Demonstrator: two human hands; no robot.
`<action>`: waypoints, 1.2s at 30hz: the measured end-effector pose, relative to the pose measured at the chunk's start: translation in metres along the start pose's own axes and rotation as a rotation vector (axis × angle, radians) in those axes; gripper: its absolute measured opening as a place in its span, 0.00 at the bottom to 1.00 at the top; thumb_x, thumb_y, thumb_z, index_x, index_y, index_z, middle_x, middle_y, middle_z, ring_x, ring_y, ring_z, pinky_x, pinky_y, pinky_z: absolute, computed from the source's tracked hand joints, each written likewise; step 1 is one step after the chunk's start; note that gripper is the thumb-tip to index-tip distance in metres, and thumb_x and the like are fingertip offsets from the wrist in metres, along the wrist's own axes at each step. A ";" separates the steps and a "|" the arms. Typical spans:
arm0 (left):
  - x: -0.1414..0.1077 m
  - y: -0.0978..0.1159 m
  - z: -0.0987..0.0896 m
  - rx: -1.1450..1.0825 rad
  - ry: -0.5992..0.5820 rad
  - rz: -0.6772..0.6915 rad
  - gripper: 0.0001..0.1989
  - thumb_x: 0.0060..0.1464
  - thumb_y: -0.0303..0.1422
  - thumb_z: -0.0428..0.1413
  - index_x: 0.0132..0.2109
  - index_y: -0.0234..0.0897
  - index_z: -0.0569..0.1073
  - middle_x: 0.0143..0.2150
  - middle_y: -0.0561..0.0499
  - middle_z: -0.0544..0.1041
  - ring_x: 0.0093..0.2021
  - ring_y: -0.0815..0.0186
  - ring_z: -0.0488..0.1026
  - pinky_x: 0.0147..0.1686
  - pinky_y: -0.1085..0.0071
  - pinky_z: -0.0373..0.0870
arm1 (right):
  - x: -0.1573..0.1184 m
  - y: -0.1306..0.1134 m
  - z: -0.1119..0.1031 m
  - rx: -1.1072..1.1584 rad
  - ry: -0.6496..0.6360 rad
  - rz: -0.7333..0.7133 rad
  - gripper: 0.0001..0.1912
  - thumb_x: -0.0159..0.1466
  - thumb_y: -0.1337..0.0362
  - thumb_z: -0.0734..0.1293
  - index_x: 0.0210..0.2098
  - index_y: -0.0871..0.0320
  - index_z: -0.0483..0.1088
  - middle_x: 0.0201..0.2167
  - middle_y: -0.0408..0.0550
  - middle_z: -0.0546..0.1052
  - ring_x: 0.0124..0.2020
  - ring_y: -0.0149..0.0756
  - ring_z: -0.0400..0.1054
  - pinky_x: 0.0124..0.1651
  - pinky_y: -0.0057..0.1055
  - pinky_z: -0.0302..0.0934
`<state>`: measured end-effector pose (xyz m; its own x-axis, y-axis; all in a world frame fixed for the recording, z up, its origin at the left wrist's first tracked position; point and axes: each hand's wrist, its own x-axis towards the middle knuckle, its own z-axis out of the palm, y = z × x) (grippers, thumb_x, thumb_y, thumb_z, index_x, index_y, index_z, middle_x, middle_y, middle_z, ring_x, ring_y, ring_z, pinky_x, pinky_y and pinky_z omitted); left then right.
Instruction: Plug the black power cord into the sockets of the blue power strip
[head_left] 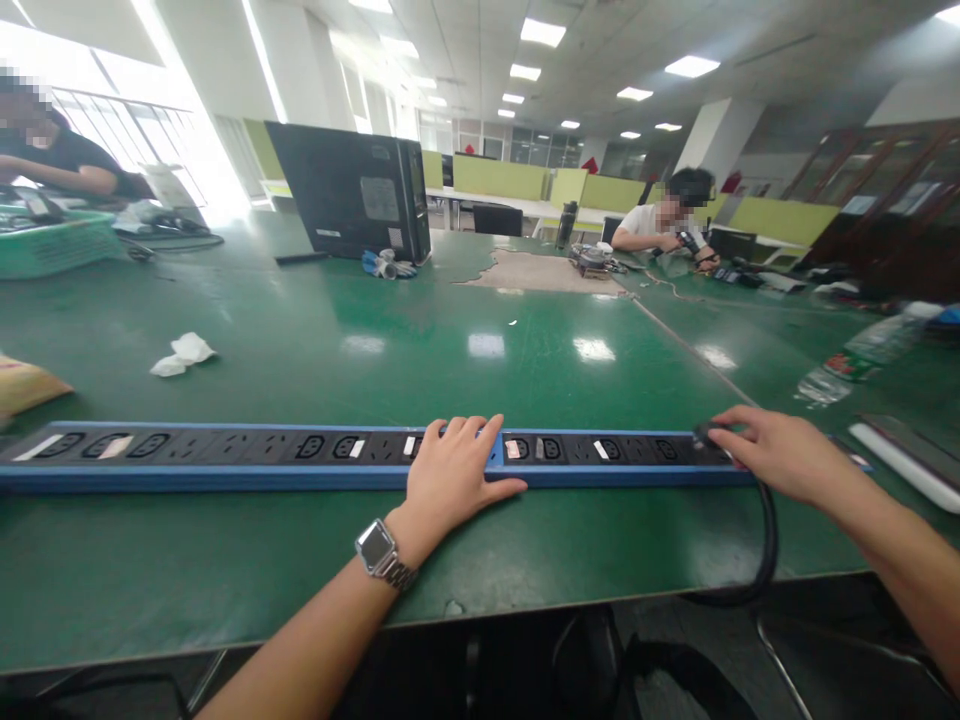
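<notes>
A long blue power strip (225, 478) with black sockets and several small labels lies across the green table (300, 560) near its front edge. My left hand (454, 470), below a wristwatch (376, 547), rests over the strip's middle with its fingers spread and the thumb along the front side. At the strip's right end, my right hand (765, 450) pinches a black plug (703, 436) against the sockets. A thick black cable (770, 530) curves from under that hand down over the table's front edge. The plug's contact with the socket is partly hidden by my fingers.
Crumpled tissue (184, 353) lies at left, near a green basket (60, 243). A black computer case (352, 195) stands behind, with gloves (388, 264) before it. A bottle (862, 355) and a phone-like object (907, 465) are at right. Two people sit at the far sides.
</notes>
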<state>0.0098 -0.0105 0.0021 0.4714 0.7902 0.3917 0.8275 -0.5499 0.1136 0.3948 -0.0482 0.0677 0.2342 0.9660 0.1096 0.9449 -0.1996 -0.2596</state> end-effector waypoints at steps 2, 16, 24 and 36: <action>0.000 0.004 -0.001 -0.107 0.088 0.026 0.35 0.53 0.52 0.59 0.62 0.39 0.64 0.56 0.42 0.74 0.56 0.51 0.69 0.55 0.53 0.59 | -0.012 -0.037 -0.002 0.050 0.111 0.005 0.19 0.57 0.48 0.64 0.38 0.55 0.74 0.23 0.46 0.77 0.26 0.42 0.71 0.29 0.34 0.57; -0.055 -0.072 -0.037 -0.257 0.594 -0.322 0.20 0.55 0.42 0.61 0.53 0.40 0.72 0.43 0.47 0.78 0.42 0.59 0.76 0.46 0.62 0.72 | -0.045 -0.137 0.066 0.601 0.100 -0.199 0.19 0.61 0.52 0.66 0.46 0.57 0.72 0.37 0.49 0.80 0.39 0.40 0.74 0.46 0.37 0.66; -0.061 -0.099 -0.045 -0.358 0.281 -0.279 0.23 0.53 0.52 0.58 0.48 0.41 0.78 0.45 0.46 0.81 0.45 0.55 0.78 0.51 0.57 0.73 | -0.027 -0.101 0.123 0.206 0.452 -0.333 0.13 0.64 0.57 0.62 0.40 0.58 0.74 0.44 0.51 0.79 0.48 0.44 0.71 0.54 0.41 0.60; -0.037 -0.065 -0.053 -0.504 0.438 -0.238 0.20 0.56 0.42 0.59 0.53 0.40 0.73 0.49 0.47 0.80 0.46 0.59 0.78 0.51 0.61 0.72 | -0.029 -0.103 0.131 0.139 0.552 -0.340 0.13 0.65 0.60 0.60 0.39 0.57 0.74 0.44 0.49 0.80 0.48 0.41 0.71 0.52 0.36 0.57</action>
<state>-0.0775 -0.0187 0.0290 0.0420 0.7809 0.6232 0.6010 -0.5180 0.6086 0.2605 -0.0343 -0.0340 0.0455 0.7378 0.6735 0.9572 0.1606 -0.2407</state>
